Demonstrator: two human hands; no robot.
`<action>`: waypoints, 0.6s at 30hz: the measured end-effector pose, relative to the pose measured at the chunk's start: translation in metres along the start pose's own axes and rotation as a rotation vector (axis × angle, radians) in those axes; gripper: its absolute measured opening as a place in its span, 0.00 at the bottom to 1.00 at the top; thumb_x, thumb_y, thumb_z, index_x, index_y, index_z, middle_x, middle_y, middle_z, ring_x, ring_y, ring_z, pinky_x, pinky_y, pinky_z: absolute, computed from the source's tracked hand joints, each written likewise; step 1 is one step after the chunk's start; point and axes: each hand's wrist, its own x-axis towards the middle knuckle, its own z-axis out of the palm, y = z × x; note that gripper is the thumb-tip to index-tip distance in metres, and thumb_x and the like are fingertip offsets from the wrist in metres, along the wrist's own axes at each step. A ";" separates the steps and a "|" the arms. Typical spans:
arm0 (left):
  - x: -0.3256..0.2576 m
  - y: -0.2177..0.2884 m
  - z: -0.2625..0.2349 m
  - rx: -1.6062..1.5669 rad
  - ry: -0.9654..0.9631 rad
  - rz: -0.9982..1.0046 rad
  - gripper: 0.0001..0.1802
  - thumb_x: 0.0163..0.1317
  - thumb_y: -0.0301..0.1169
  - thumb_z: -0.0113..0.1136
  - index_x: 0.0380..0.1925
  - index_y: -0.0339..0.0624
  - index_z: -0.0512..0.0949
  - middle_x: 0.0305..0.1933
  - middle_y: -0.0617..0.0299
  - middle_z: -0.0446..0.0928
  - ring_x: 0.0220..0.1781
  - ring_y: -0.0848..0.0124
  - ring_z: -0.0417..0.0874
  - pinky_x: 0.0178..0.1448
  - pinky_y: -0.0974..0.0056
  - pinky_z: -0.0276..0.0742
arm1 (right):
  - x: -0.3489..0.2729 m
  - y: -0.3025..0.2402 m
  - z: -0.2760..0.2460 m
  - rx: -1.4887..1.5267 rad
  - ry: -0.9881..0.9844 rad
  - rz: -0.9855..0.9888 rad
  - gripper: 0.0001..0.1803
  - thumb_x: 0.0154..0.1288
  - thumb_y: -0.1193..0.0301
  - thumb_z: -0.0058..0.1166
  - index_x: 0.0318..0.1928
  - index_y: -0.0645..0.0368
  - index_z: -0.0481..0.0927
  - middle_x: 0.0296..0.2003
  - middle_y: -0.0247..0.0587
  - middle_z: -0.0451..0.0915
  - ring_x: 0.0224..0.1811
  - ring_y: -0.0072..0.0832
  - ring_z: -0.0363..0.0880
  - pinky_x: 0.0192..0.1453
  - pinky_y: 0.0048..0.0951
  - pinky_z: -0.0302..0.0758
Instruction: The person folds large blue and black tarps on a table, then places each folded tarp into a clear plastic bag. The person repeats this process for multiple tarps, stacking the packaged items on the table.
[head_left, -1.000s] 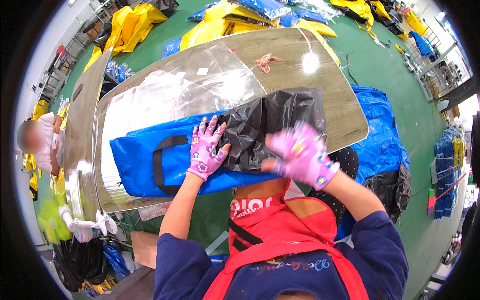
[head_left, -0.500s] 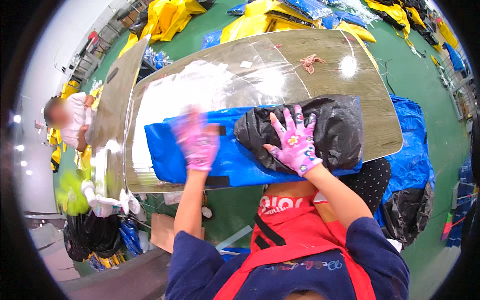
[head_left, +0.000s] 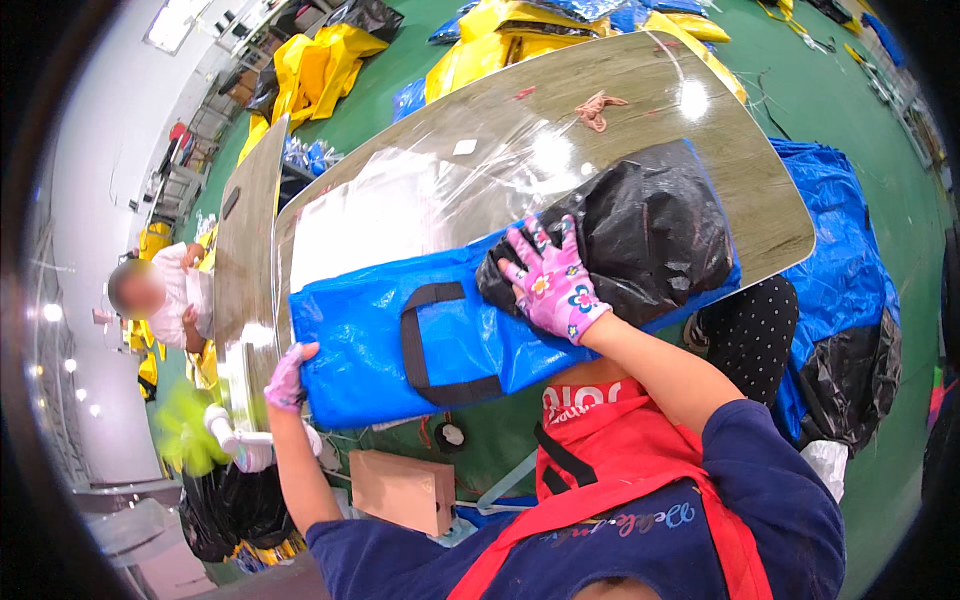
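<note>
Left grip [head_left: 287, 378]: gloved hand closed on the lower-left corner of the blue bag [head_left: 400, 335], fingers wrapped round the bag's end edge. Right grip [head_left: 553, 285]: fingers spread wide & flat, palm pressed down on the black plastic bag [head_left: 650, 235] where it meets the blue bag's open end; it holds nothing, just bears down. Both hands in pink flower-print gloves.

Blue bag lies flat on the surface [head_left: 640, 110], along the surface's near edge, w/ its left corner hanging just off that edge. Long axis runs lower-left to upper-right; closed end points lower-left, towards left hand, mouth end points upper-right, towards the black plastic. Black strap handle [head_left: 430, 340] sits on the bag's top face, about mid-length, a loop running across the bag's short axis.

Black plastic bag bulges at the blue bag's right end, partly over it, touching; can't tell how much is inside.

Clear plastic sheet [head_left: 400, 200] lies on the surface just beyond the blue bag, away from the person. Small tan scrap [head_left: 597, 108] well beyond the blue bag, near the surface's far edge. Blue tarp [head_left: 845, 270] on the green floor, right of the blue bag's mouth end. Another person [head_left: 165, 300] left of the blue bag, past a second tabletop.
</note>
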 end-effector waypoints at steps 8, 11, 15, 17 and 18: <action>-0.051 0.162 0.235 0.730 -0.122 0.722 0.20 0.58 0.34 0.55 0.48 0.35 0.78 0.47 0.52 0.80 0.49 0.57 0.80 0.58 0.58 0.73 | -0.006 0.003 0.005 -0.021 -0.012 -0.003 0.24 0.71 0.59 0.37 0.66 0.37 0.69 0.74 0.46 0.52 0.77 0.48 0.43 0.70 0.74 0.32; -0.048 0.161 0.375 0.777 -0.370 0.839 0.18 0.58 0.38 0.55 0.38 0.32 0.79 0.42 0.47 0.80 0.47 0.56 0.81 0.54 0.59 0.73 | -0.012 0.012 0.003 -0.053 0.012 0.039 0.26 0.74 0.61 0.32 0.71 0.43 0.62 0.74 0.46 0.49 0.77 0.47 0.44 0.75 0.64 0.38; 0.037 0.070 0.526 0.653 -0.272 1.029 0.16 0.56 0.38 0.58 0.30 0.33 0.75 0.22 0.56 0.71 0.26 0.66 0.72 0.33 0.60 0.70 | -0.029 0.011 -0.004 0.062 0.034 0.027 0.27 0.74 0.57 0.33 0.71 0.43 0.60 0.73 0.45 0.53 0.75 0.45 0.49 0.75 0.57 0.43; 0.082 0.001 0.569 0.685 0.081 1.163 0.14 0.58 0.36 0.57 0.36 0.34 0.74 0.35 0.42 0.78 0.38 0.47 0.78 0.42 0.49 0.74 | -0.040 0.010 -0.004 0.108 0.032 0.029 0.28 0.74 0.56 0.34 0.71 0.44 0.60 0.73 0.44 0.55 0.74 0.44 0.52 0.75 0.54 0.46; 0.093 -0.005 0.575 0.858 0.040 1.395 0.14 0.61 0.35 0.55 0.38 0.34 0.74 0.36 0.43 0.78 0.38 0.48 0.79 0.42 0.49 0.74 | -0.047 0.015 -0.001 0.137 0.027 0.049 0.28 0.74 0.55 0.34 0.71 0.44 0.59 0.72 0.44 0.56 0.74 0.43 0.54 0.75 0.53 0.47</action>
